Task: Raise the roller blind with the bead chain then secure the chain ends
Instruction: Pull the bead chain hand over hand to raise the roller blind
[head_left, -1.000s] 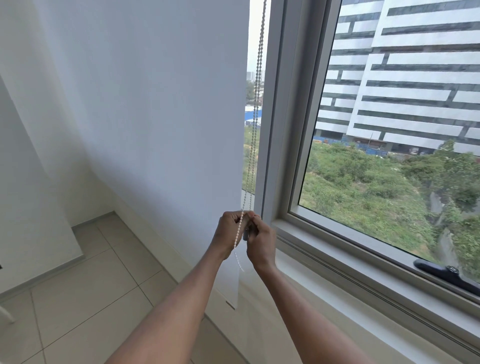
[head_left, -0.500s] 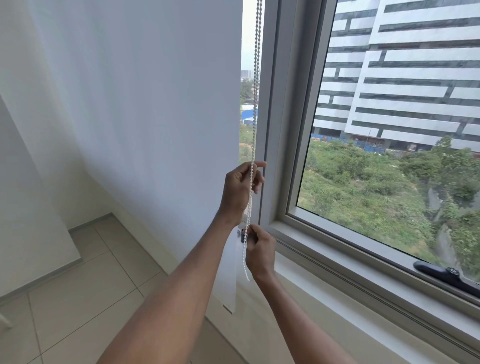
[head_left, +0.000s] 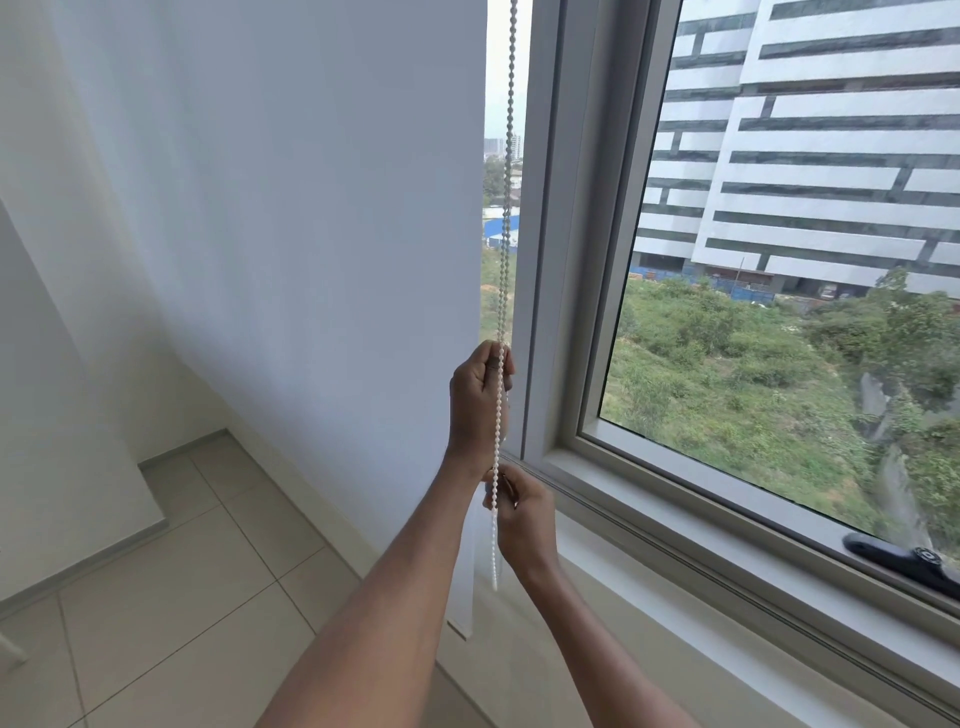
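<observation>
chain top: the chain (head_left: 506, 171) runs off the upper edge, so where it hangs from is unseen
blind top: the blind (head_left: 311, 208) is cut by the upper edge; its roller is out of frame
chain in hands: partly covered by the fingers of the left hand (head_left: 477, 400) and right hand (head_left: 522, 512)
blind corner: lower right part hidden behind the left forearm
handle: the black handle (head_left: 906, 561) on the sill is cut by the right edge
</observation>
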